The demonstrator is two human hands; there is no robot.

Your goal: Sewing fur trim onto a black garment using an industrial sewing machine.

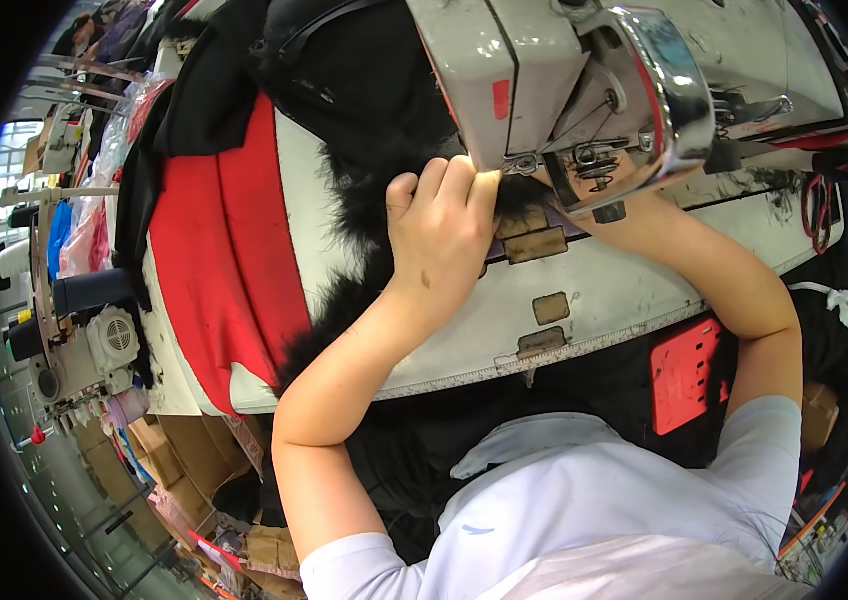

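My left hand (447,228) is closed on black furry fabric (362,200), its fingers bent and pressed together just left of the needle area. The sewing machine (549,85) stands over the fabric, with its metal parts and needle close to my fingertips. From the right, my right hand (616,215) reaches in under the machine head. Its fingers are hidden behind the chrome guard and machine parts, so their hold cannot be seen. Black fabric spreads away from my left hand toward the far side, and its furry edge runs down along my left forearm.
Red fabric (229,250) lies over the left of the white table (424,365), which has a ruler strip along its near edge. Red-handled scissors (817,215) lie at the right. A red slotted plate (684,375) sits below the table edge. Cardboard boxes (194,450) stand lower left.
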